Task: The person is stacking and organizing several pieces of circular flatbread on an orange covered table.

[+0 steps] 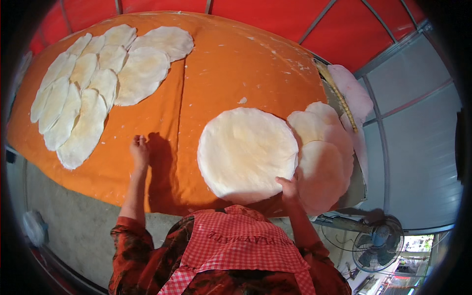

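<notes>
A big round white sheet of flat dough or fabric-like material [247,155] lies near the front edge of the orange cloth. My right hand [289,188] grips its lower right rim, thumb on top. My left hand [140,147] is over the orange cloth [217,73] at the left, fingers curled, with nothing visible in it; whether it is fully closed is hard to tell. Overlapping thin round pieces [81,118] spread across the far left. More rounds [322,166] overlap at the right, touching or close to the big one.
A bamboo-like pole [341,97] and a pinkish-white bundle [350,90] lie beyond the table's right end. A fan [379,243] stands at the lower right. Red sheeting [258,16] hangs behind the table. A small white scrap [242,100] lies on the cloth.
</notes>
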The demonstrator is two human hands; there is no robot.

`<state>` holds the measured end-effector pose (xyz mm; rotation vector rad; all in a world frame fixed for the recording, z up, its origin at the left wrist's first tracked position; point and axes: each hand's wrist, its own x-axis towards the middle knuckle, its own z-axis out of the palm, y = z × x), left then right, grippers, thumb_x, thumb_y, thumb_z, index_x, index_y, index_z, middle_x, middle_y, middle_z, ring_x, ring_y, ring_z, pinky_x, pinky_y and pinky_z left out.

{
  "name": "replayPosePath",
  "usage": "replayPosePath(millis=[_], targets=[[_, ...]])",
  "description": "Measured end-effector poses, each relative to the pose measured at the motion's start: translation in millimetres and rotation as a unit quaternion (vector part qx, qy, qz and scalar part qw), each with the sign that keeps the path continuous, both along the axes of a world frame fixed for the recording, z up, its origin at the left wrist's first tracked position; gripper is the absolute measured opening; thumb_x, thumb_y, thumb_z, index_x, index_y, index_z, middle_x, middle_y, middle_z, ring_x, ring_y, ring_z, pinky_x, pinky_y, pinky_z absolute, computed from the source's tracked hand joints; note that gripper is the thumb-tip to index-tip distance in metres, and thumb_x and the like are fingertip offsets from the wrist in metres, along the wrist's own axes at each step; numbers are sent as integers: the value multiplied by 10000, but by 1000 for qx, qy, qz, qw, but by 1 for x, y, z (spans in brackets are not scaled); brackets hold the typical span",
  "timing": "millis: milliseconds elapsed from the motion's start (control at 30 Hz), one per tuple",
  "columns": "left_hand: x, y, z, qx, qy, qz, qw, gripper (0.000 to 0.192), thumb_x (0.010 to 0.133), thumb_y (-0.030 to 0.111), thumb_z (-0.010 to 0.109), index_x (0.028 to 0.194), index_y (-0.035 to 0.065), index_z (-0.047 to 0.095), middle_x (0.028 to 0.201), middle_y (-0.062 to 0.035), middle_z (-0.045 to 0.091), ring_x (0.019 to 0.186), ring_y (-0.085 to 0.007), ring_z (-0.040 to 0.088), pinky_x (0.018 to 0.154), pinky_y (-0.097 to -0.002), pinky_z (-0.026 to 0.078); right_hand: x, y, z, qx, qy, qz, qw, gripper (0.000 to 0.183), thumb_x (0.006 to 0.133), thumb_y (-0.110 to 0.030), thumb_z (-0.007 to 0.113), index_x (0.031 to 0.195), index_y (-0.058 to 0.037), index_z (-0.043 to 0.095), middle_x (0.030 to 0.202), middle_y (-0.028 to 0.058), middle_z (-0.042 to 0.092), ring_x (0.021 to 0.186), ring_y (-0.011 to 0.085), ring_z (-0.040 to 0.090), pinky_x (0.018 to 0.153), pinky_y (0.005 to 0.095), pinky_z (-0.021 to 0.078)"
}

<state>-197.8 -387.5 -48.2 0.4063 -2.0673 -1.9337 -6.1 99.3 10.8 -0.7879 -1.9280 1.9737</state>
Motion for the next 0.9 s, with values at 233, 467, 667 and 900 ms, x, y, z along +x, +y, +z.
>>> replayPosePath(millis=[233,467,667,900], targets=[[28,73,12,-292,19,-63,954,120,882,58,472,823,30,573,700,-88,549,666,-187,539,626,-312,444,-90,5,104,92,-19,184,978,381,703,3,605,1082,44,592,980,78,634,890,183,590,823,312,460],[32,91,10,-422,87,-52,901,129,869,72,477,904,49,599,884,-125,609,836,-327,593,710,-390,486,-175,129,214,-111,110,133,979,391,684,-97,651,1049,26,582,885,126,629,794,247,632,713,376,545],[32,97,9,-467,35,-29,883,122,843,54,491,903,72,595,836,-126,590,783,-337,586,659,-411,478,-143,250,161,189,-229,-49,954,365,772,-193,597,1120,-90,558,870,34,567,686,160,535,553,331,444],[30,101,10,-499,19,-39,865,131,826,51,508,935,72,576,814,-134,572,732,-349,575,618,-423,469,-223,135,28,257,-47,119,958,258,763,29,538,1001,-35,615,963,145,596,929,280,574,864,363,446]])
